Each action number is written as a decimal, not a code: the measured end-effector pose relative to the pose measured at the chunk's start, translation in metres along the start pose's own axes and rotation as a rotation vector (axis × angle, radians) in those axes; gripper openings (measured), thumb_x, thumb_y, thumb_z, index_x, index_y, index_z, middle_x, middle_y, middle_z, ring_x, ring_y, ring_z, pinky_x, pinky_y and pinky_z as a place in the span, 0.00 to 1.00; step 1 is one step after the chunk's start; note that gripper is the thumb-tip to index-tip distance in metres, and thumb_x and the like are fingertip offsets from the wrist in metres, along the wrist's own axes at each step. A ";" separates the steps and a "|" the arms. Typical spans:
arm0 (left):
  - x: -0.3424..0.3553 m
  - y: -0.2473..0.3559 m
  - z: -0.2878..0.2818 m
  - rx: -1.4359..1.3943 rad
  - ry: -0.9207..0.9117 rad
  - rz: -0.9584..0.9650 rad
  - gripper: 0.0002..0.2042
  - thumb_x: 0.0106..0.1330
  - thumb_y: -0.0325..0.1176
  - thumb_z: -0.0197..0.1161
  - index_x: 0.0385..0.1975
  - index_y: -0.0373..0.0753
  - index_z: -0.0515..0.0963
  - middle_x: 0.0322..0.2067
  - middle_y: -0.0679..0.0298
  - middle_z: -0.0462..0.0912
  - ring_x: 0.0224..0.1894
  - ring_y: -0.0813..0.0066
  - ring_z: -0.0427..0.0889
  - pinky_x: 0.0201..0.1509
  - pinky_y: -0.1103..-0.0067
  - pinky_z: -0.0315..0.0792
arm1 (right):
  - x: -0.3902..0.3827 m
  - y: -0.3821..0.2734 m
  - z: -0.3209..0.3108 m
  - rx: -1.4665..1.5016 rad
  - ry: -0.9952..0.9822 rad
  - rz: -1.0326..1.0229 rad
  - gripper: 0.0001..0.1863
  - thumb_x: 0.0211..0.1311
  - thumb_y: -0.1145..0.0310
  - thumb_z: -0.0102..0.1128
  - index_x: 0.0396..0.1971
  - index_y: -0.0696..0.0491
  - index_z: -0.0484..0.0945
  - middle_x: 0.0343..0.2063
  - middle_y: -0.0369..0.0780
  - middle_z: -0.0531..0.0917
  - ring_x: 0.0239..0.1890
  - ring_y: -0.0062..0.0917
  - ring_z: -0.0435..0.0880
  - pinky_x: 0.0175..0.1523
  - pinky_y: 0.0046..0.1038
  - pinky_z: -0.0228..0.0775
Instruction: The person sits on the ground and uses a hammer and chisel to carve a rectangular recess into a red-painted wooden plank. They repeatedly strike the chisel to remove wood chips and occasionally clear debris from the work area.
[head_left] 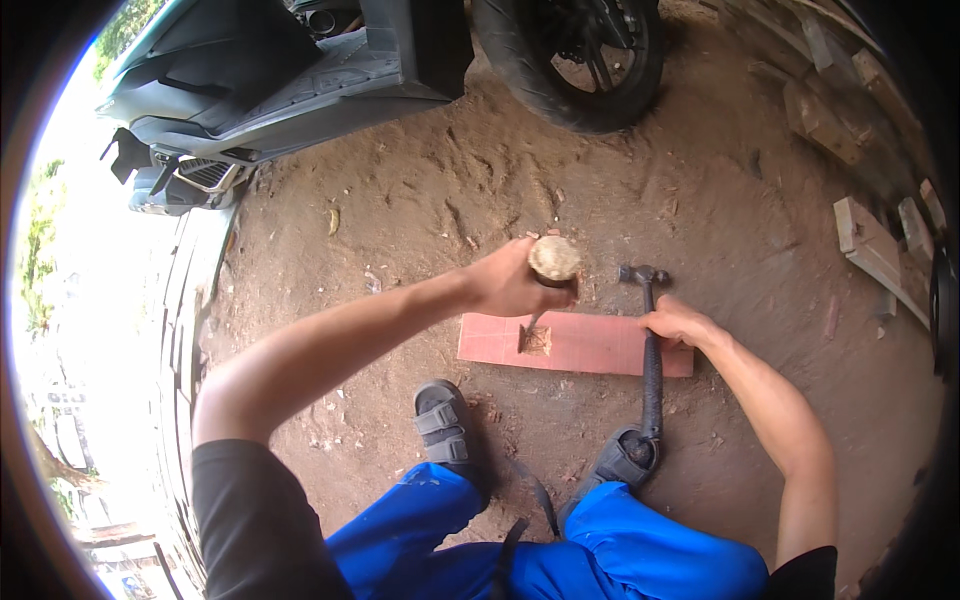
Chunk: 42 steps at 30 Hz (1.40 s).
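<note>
My left hand (500, 280) is closed round a chisel, whose round, worn wooden butt (555, 258) faces up. Below the fist its blade slants down to a rough square recess (535, 341) cut in a reddish-pink wooden board (600, 345) on the ground. At the board's right end, my right hand (678, 320) has its fingers on the shaft of a hammer (651, 385), just under the head. The hammer lies across the board, head beyond the far edge, dark grip toward my right sandal (625, 458). Most of the chisel's blade is hidden by my left hand.
A parked motor scooter (290, 90) stands at the far left, its black wheel (580, 65) at the top middle. Wood offcuts (875, 240) are heaped along the right. Wood chips are strewn over the dirt ground (400, 240). My left sandal (445, 425) is near the board.
</note>
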<state>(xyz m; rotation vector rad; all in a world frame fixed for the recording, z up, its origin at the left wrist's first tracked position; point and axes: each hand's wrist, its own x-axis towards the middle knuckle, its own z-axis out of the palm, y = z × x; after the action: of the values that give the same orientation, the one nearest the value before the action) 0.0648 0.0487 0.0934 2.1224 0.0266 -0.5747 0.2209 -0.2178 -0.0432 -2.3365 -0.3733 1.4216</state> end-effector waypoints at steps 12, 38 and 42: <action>-0.015 -0.016 0.009 -0.127 0.102 0.067 0.13 0.71 0.40 0.60 0.43 0.37 0.82 0.42 0.58 0.89 0.49 0.69 0.87 0.58 0.69 0.80 | -0.019 0.010 -0.009 0.543 -0.051 -0.029 0.12 0.67 0.67 0.56 0.22 0.52 0.70 0.18 0.34 0.73 0.19 0.20 0.74 0.20 0.27 0.67; -0.114 0.009 0.064 0.151 0.336 0.421 0.12 0.63 0.40 0.68 0.35 0.37 0.81 0.30 0.53 0.85 0.33 0.59 0.85 0.43 0.68 0.78 | -0.256 -0.026 0.074 0.132 0.299 -0.278 0.22 0.68 0.74 0.54 0.60 0.64 0.66 0.22 0.35 0.77 0.20 0.17 0.78 0.23 0.23 0.75; -0.116 0.008 0.060 0.137 0.333 0.475 0.11 0.64 0.38 0.68 0.36 0.37 0.81 0.30 0.54 0.86 0.33 0.60 0.85 0.43 0.69 0.79 | -0.297 -0.014 0.088 0.323 0.289 -0.285 0.18 0.69 0.74 0.55 0.56 0.62 0.70 0.22 0.35 0.76 0.19 0.17 0.77 0.22 0.24 0.74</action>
<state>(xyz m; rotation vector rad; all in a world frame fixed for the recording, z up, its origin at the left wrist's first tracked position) -0.0601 0.0195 0.1180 2.2303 -0.3294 0.0596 0.0072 -0.3124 0.1613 -2.0850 -0.3474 0.9196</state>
